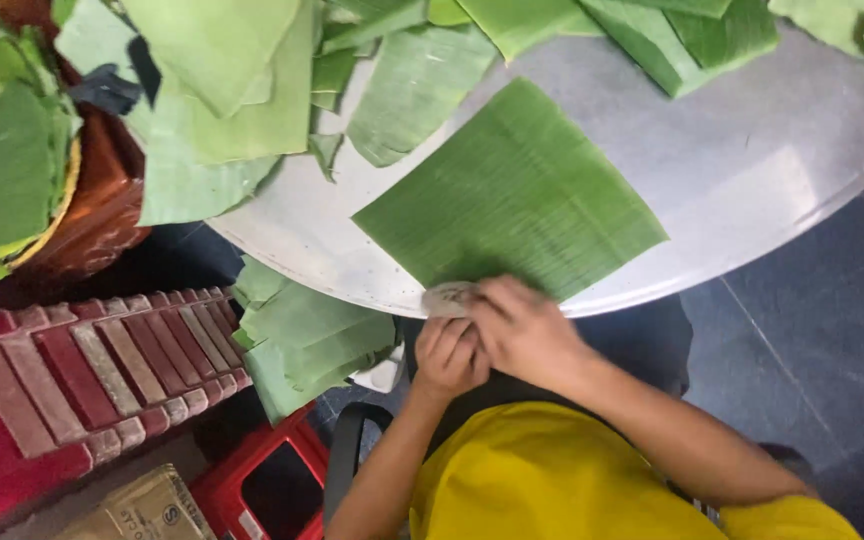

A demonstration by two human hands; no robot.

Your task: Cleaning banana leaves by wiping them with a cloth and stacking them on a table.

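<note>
A cut leaf (512, 195), roughly rectangular and deep green with fine parallel ribs, lies flat on the round grey worktop (752, 160) in the middle of the frame, turned so one corner points to the upper centre. Its lower edge reaches the worktop's near rim, where both hands meet.

The right hand (524, 330) lies palm down over that lower edge, fingers curled onto a small pale wad (449, 298), perhaps a cloth, that sits on the rim just beside the leaf. The left hand (449, 357) is a loose fist just below the rim, touching the right hand; whether it holds anything cannot be told.

Paler leaf pieces (242, 90) pile along the top of the frame and overhang the worktop's upper left edge. The right part of the worktop is bare. More folded leaves (302, 340) hang below the rim at lower left, next to a red crate (72, 380). A basket (92, 200) with leaves stands at far left.
</note>
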